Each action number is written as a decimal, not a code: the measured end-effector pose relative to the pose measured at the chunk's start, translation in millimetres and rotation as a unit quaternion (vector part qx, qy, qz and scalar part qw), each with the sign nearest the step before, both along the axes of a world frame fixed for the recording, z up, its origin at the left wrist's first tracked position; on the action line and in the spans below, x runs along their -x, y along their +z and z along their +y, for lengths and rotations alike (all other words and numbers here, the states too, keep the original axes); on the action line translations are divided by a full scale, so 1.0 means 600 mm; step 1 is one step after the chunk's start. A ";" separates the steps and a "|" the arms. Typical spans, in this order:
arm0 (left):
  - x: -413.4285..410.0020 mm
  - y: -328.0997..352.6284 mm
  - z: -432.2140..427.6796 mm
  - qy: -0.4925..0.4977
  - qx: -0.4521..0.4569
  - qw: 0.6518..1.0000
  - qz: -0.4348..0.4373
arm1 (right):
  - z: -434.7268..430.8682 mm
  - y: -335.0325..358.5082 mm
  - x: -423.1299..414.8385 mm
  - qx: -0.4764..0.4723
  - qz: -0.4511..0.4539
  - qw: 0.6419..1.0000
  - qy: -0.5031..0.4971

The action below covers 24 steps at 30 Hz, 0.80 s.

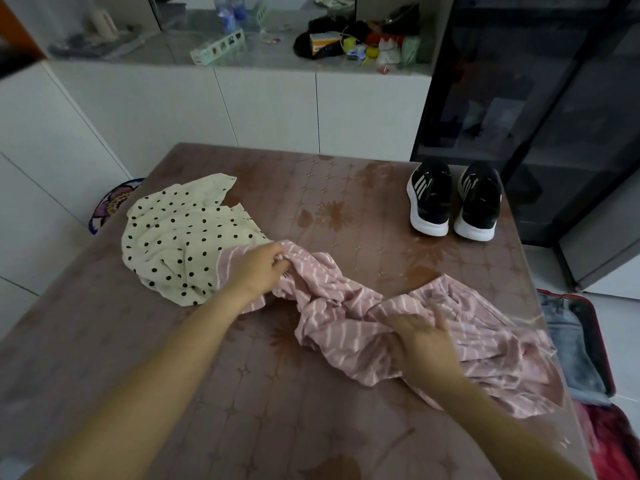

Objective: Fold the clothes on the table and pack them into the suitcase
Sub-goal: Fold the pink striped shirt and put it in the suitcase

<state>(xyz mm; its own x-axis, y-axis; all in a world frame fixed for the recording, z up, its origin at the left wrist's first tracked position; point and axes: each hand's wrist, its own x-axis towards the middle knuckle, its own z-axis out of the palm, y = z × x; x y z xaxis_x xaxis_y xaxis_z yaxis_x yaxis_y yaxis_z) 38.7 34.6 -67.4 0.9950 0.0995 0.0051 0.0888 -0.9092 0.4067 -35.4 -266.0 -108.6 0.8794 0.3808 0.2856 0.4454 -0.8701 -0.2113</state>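
A pink garment with white stripes (349,320) lies crumpled across the middle and right of the brown table (242,393). My left hand (259,268) grips its upper left end, fingers curled into the cloth. My right hand (422,341) holds a bunch of the same garment near its middle. A cream garment with black dots (183,240) lies rumpled at the table's left, its edge under the pink one. On the floor to the right, the open red suitcase (599,341) holds folded denim (568,344).
A pair of black sneakers with white soles (453,202) stands at the table's far right corner. White cabinets and a cluttered counter (277,46) lie beyond. A dark glass cabinet (540,98) stands at the right. A patterned stool (110,202) peeks out at the table's left.
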 end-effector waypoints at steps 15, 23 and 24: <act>-0.036 0.065 -0.009 0.019 0.143 0.989 -0.023 | -0.186 0.068 -0.033 -0.157 0.079 0.918 -0.356; -0.025 0.048 0.024 0.060 0.226 0.972 -0.029 | -0.247 0.054 -0.054 -0.192 0.117 0.856 -0.465; -0.022 0.048 0.018 0.070 0.267 0.961 -0.021 | -0.252 0.049 -0.058 -0.200 0.140 0.848 -0.471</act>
<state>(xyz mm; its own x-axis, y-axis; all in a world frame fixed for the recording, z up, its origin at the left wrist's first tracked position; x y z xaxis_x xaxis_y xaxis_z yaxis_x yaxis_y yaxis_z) 51.8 45.6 -38.7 0.9717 0.2321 -0.0442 0.1687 -0.5506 0.8175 -0.5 -417.0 -79.3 0.7943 -0.6059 -0.0443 -0.5234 -0.6454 -0.5563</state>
